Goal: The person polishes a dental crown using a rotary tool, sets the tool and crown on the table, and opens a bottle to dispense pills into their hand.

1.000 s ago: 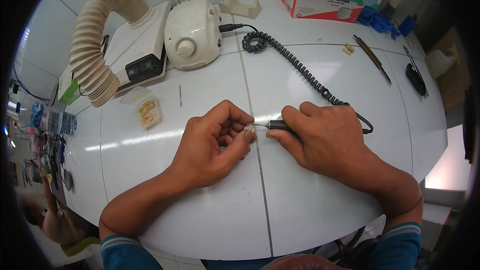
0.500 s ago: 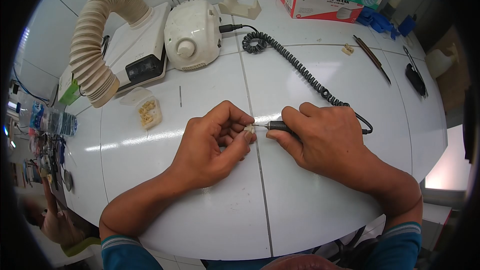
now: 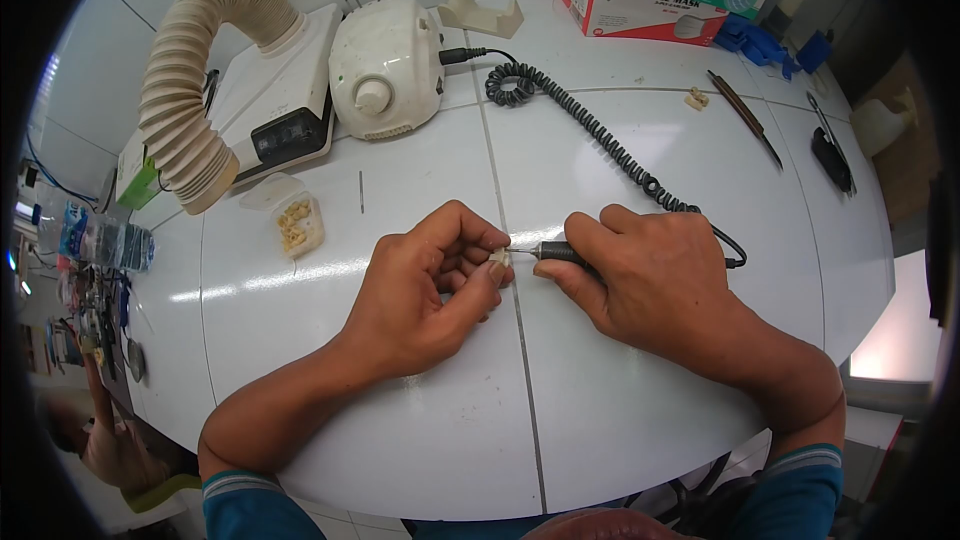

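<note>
At 9 o'clock from the small pale piece (image 3: 500, 257), a water bottle (image 3: 115, 242) was far out, and an open tub (image 3: 314, 240) of yellowish bits (image 3: 294, 224) sat nearer. At 10 o'clock were the ribbed hose (image 3: 168, 110) and a thin rod (image 3: 362, 192); at 11 o'clock, the white motor box (image 3: 385, 62). The left hand (image 3: 405, 288), between 8 and 9 o'clock, pinched the piece between thumb and fingertips, above the table (image 3: 450, 450). From 3 o'clock the drill pen (image 3: 558, 253) pointed its thin metal tip at the piece; contact was too small to confirm. The step in hand was judged to be tip work on the piece. The next move called for a firm pinch and a steady, light tip. The right hand (image 3: 660, 275), also at 3 o'clock, gripped the pen, thumb along its near side. The coiled cord (image 3: 593, 130) ran from the motor box, through 1 o'clock, to behind this hand. At 2 o'clock lay a brown-handled tool (image 3: 742, 112).
</note>
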A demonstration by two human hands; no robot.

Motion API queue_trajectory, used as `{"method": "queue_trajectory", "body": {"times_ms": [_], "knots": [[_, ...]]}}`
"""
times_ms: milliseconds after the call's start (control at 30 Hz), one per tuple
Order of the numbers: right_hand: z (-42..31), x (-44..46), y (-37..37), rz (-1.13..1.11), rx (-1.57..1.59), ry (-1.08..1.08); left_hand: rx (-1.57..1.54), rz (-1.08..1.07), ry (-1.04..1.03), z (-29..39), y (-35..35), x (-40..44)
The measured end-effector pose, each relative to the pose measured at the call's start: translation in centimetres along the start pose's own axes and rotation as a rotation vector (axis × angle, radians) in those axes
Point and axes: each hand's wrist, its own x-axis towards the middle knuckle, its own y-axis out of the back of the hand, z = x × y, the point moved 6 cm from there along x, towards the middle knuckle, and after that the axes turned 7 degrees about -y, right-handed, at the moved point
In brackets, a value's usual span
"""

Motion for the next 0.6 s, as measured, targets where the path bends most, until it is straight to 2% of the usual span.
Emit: {"method": "queue_trajectory", "body": {"times_ms": [600], "knots": [[0.0,0.02,0.04,-0.005,0.007,0.004,0.004,0.009,-0.008,-0.01,-0.01,0.01]]}}
